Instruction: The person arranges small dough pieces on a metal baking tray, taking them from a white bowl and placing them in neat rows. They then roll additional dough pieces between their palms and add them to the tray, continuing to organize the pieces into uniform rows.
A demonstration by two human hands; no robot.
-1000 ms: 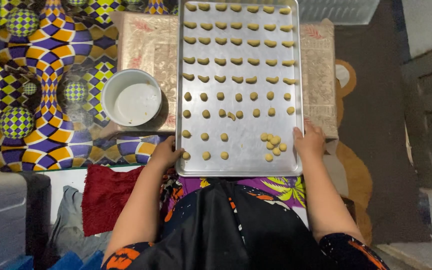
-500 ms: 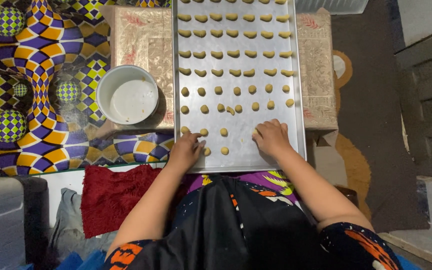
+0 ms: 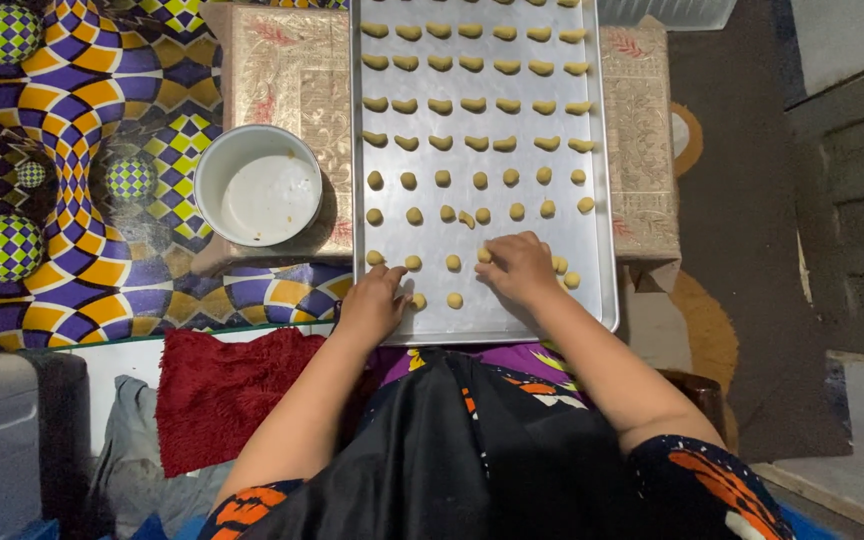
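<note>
Two hands (image 3: 517,268) — dough balls (image 3: 454,300), tray (image 3: 602,200)

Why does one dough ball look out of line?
On the baking tray, one dough piece in the second row of round balls sits crooked and squeezed between its neighbours, breaking the even spacing. The rest look tidy.

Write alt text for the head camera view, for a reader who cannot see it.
Seen from above, a person's two hands rest on the near end of a metal baking tray filled with rows of small dough pieces: the left hand by a dough ball, the right hand over several more. An empty white bowl sits left of the tray, on a patterned cloth.
</note>
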